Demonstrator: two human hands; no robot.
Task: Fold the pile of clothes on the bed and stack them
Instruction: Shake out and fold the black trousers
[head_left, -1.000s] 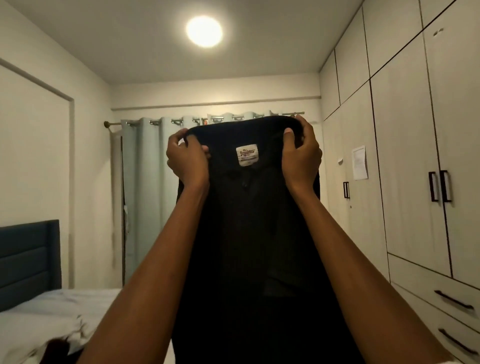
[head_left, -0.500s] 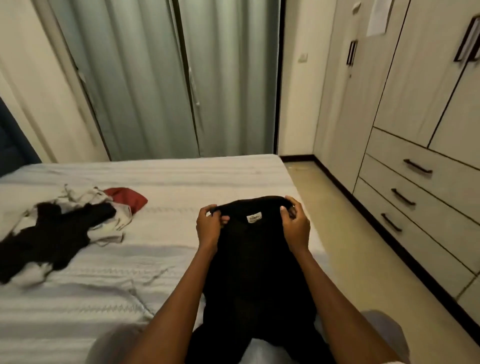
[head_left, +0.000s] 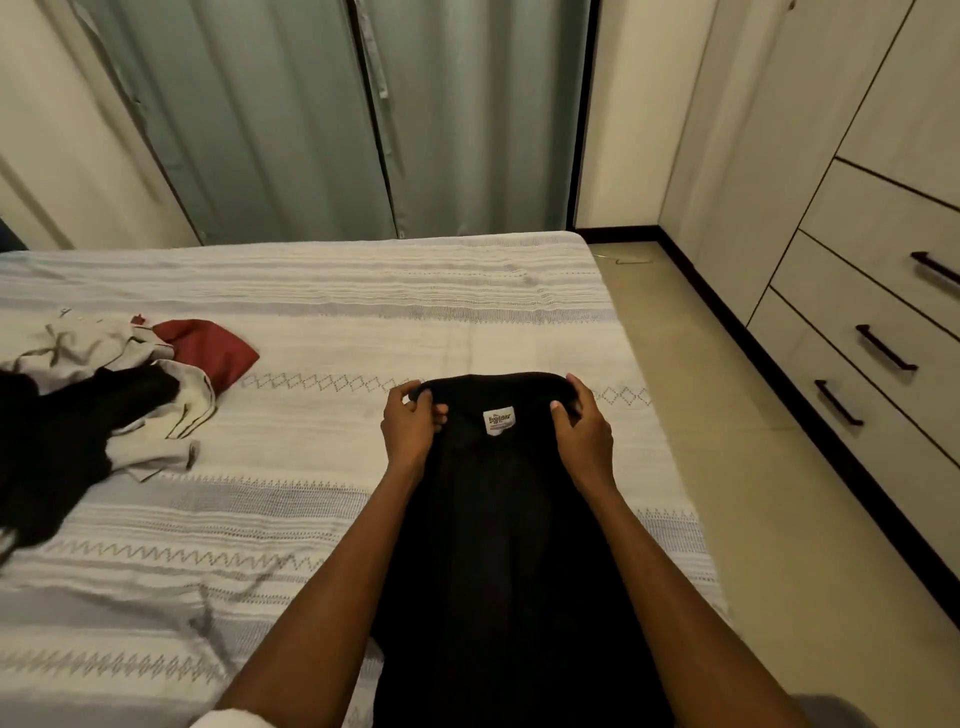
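A black garment with a white neck label lies stretched toward me over the near right part of the bed. My left hand grips its top edge on the left. At the same edge, right of the label, my right hand grips the cloth. A loose pile of clothes lies at the bed's left side: black, cream and red pieces tangled together.
Grey-green curtains hang behind the bed's far edge. A wardrobe with drawers lines the right wall, with a strip of tiled floor between it and the bed.
The black garment came down from held up at face height to the bed. Both hands kept their grip on its top edge and have moved slightly further forward since half a second ago.
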